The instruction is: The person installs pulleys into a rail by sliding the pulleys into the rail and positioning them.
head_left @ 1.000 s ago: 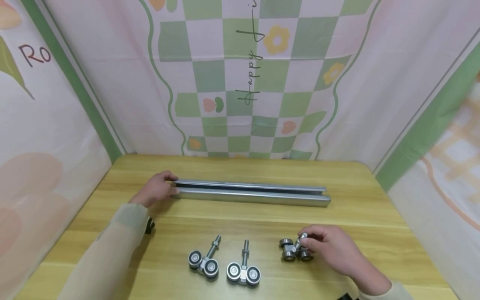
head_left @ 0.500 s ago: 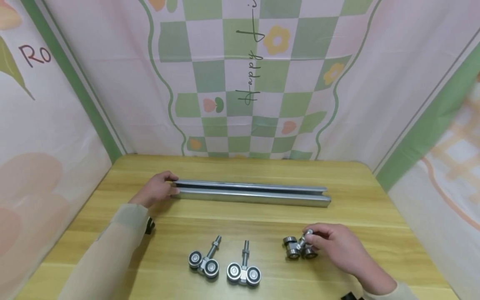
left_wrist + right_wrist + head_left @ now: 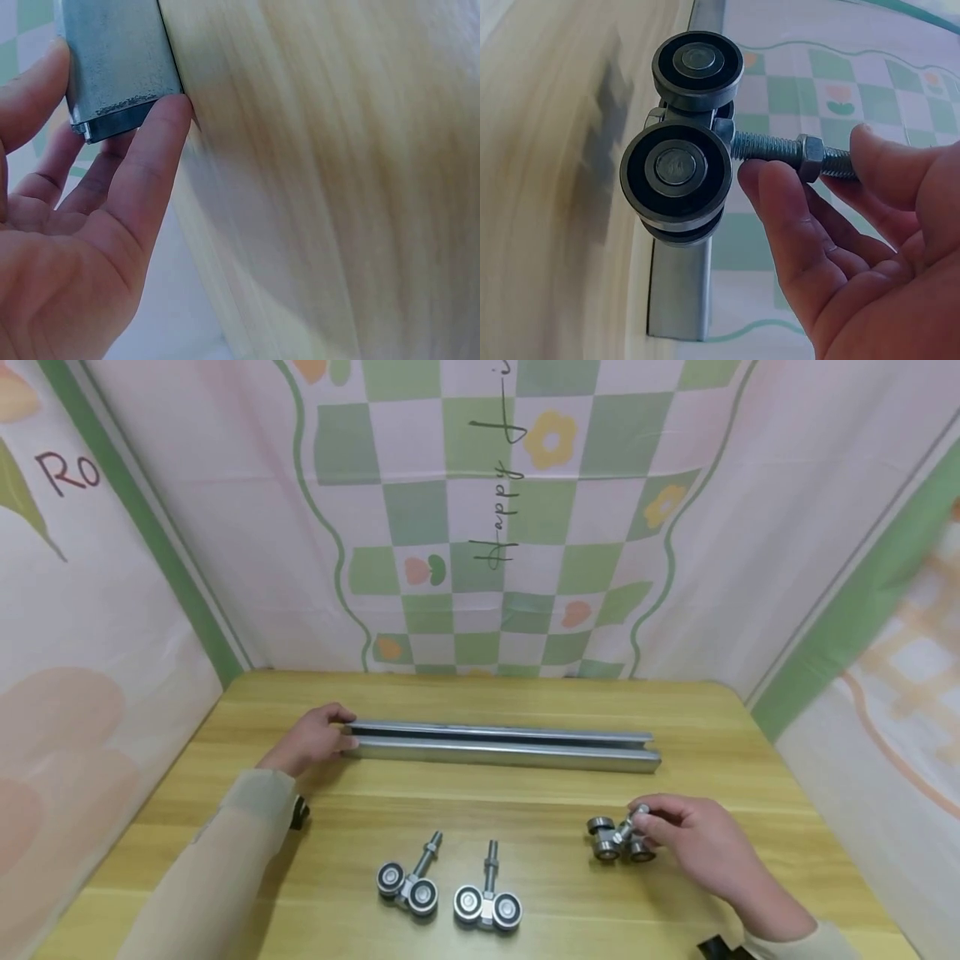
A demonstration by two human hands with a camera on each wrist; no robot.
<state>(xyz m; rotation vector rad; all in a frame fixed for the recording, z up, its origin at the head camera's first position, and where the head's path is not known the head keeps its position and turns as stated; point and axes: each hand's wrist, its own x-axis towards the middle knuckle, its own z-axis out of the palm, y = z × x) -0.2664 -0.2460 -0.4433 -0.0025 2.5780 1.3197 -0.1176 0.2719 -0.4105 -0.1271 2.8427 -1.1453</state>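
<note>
In the head view a long grey metal channel rail (image 3: 502, 757) lies across the table, its slot facing up. My left hand (image 3: 315, 739) holds its left end, the thumb on one side and the fingers on the other, as the left wrist view shows on the rail end (image 3: 120, 64). My right hand (image 3: 701, 843) pinches the threaded bolt (image 3: 772, 148) of a roller trolley (image 3: 618, 841) between thumb and fingers. That trolley has several dark-ringed wheels and hangs in front of the rail's right end, apart from it.
Two more roller trolleys, the left one (image 3: 408, 889) and the middle one (image 3: 487, 908), lie near the front of the wooden table (image 3: 315, 885), bolts pointing away. A patterned cloth (image 3: 480, 527) hangs behind the table, with more at both sides.
The right hand has carried its roller trolley to the right and a little farther from me. My left hand and the rail stay in place, as do the two lying trolleys.
</note>
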